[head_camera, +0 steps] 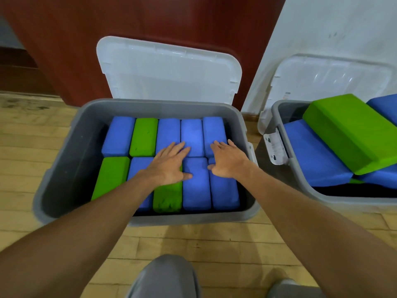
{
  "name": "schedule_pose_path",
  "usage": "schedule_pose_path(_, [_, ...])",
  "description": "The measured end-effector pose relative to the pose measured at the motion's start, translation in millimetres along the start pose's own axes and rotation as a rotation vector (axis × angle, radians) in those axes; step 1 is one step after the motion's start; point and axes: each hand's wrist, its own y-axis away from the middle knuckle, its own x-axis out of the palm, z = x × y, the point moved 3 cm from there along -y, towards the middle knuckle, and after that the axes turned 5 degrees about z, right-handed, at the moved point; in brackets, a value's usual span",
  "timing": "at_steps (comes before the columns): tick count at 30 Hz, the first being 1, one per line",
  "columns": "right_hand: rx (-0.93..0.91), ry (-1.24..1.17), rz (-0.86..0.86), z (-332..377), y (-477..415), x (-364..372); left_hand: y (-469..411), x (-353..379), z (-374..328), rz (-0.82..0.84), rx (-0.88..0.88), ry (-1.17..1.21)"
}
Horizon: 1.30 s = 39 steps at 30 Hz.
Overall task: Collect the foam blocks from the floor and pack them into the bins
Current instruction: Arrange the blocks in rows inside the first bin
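A grey bin (64, 151) stands on the wooden floor in front of me, filled with two rows of blue and green foam blocks lying side by side. My left hand (169, 163) lies flat, fingers spread, on a green block (167, 196) and the blue block (196, 183) beside it in the near row. My right hand (227, 161) rests flat with fingers apart on the rightmost blue blocks (224, 190). Neither hand grips anything. A second grey bin (300, 179) at the right holds a tilted green block (352, 132) on top of blue blocks (311, 153).
Each bin's clear lid stands open behind it: one lid (167, 72) leans on a dark red wooden panel (107, 22), the other lid (328, 76) on a white wall. My knees in grey trousers (165, 278) show at the bottom edge. Wooden floor (25, 134) lies left of the bin.
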Motion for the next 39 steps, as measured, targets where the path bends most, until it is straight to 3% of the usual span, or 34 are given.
schedule_pose_path(7, [0.031,-0.084,0.033,-4.7,-14.7,15.2,-16.6,8.7,6.4,0.081,-0.194,0.029])
schedule_pose_path(26, [0.084,-0.032,0.06,-5.9,-20.6,11.1,-17.4,11.7,4.7,0.041,-0.189,-0.013])
schedule_pose_path(29, [0.101,-0.029,0.114,-0.1,-19.5,6.5,-4.3,6.6,7.4,-0.011,-0.128,0.027])
schedule_pose_path(32, [0.127,0.065,0.125,12.3,-12.5,3.8,24.6,-5.5,25.8,-0.24,-0.105,0.158])
schedule_pose_path(35, [0.032,0.049,0.01,43.3,-10.4,6.7,49.4,-12.8,70.4,-0.356,-0.22,0.159])
schedule_pose_path(39, [-0.131,-0.054,0.02,86.4,-32.9,7.3,58.5,-2.1,118.3,-0.153,-0.447,0.135])
